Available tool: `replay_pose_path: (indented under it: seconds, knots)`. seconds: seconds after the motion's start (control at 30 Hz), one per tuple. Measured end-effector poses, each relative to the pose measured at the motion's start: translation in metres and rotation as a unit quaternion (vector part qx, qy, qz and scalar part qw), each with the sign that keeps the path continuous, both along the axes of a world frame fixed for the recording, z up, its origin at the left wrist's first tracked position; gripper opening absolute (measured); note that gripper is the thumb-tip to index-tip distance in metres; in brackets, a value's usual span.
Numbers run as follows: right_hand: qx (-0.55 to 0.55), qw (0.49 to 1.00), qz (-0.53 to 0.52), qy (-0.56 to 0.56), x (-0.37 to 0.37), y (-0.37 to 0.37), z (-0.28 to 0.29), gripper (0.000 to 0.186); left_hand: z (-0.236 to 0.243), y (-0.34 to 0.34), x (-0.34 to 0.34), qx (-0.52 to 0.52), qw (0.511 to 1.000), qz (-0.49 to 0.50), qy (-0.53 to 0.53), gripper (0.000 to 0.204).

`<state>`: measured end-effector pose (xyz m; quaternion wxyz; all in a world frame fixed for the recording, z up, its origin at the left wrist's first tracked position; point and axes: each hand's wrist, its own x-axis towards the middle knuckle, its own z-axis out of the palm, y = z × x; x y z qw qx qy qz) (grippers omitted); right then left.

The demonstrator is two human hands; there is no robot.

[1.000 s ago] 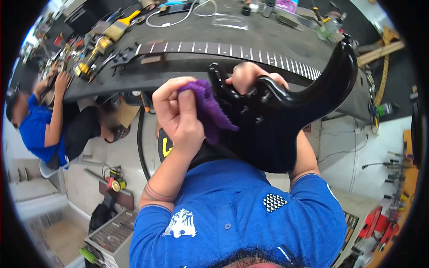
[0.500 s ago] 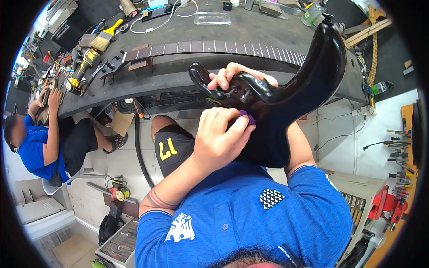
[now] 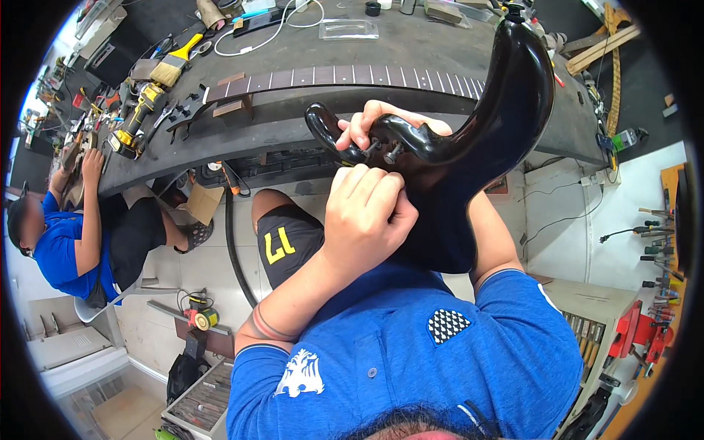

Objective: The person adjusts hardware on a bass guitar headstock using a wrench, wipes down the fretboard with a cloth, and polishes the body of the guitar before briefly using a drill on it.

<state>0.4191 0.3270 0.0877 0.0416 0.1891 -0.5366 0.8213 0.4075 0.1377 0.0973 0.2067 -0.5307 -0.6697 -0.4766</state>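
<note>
A glossy black electric guitar body (image 3: 506, 110) is held up in front of my chest, its strap button end pointing away. My right arm passes behind it, and my right hand (image 3: 359, 126) curls its fingers over the edge between the two horns. Loose-standing screws (image 3: 394, 152) stick out near those fingers. Against the lower part of the body, my left hand (image 3: 370, 213) is closed with its knuckles up. The purple cloth it pinched a moment ago is hidden under the fingers now. Beyond, a guitar neck (image 3: 345, 77) with a dark fretboard rests on the bench.
The dark workbench (image 3: 279, 136) carries a cordless drill (image 3: 139, 117), a yellow brush (image 3: 176, 62) and a white cable (image 3: 271, 38). At left, a seated person in blue (image 3: 62, 242) works at the bench. Tools hang on a wooden board (image 3: 671, 220) at right.
The guitar body has shifted a little to the left. My left hand has turned and its fingers have curled more, so the purple cloth has dropped out of sight.
</note>
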Motion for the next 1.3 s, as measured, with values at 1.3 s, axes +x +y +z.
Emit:
replay_pose_path:
  seconds: [1.3]
  knots:
    - [-0.091, 0.994, 0.052, 0.034, -0.011, 0.013, -0.026, 0.062, -0.018, -0.025, -0.012, -0.052, 0.993, -0.100, 0.024, 0.032]
